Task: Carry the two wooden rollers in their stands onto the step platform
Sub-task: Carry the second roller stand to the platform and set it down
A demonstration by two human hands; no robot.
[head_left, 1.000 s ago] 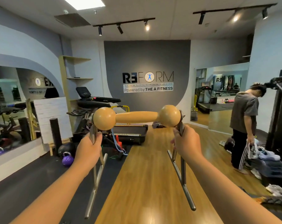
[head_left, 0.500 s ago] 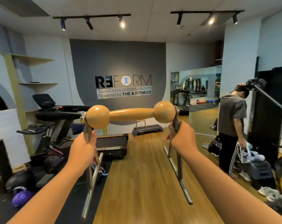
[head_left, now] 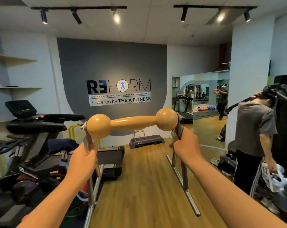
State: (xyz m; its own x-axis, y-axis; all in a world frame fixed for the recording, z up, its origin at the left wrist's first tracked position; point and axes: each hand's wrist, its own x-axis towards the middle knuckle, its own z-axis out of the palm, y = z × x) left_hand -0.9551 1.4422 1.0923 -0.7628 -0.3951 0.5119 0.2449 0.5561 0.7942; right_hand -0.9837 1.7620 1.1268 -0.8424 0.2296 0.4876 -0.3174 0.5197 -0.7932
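I hold a wooden roller (head_left: pixel 133 123) with two ball ends up at chest height in its metal stand (head_left: pixel 184 181). My left hand (head_left: pixel 82 160) grips the stand's left upright, and my right hand (head_left: pixel 185 146) grips the right upright. The stand's feet hang free above the floor. Far ahead, by the grey wall, the dark step platform (head_left: pixel 147 140) lies on the wooden floor. A second, small-looking wooden roller in its stand (head_left: pixel 139 134) sits on the platform's left part.
An exercise bike (head_left: pixel 32 129) and a treadmill (head_left: pixel 106 160) crowd the left side. A person in a grey shirt (head_left: pixel 253 137) stands at the right beside bags and shoes. A mirror (head_left: pixel 202 104) fills the far right wall. Wooden floor (head_left: pixel 146 178) runs ahead to the platform.
The view has swung right and moved forward, so the step platform with the other roller has come into sight and grown closer. Both hands keep the same grip on the stand.
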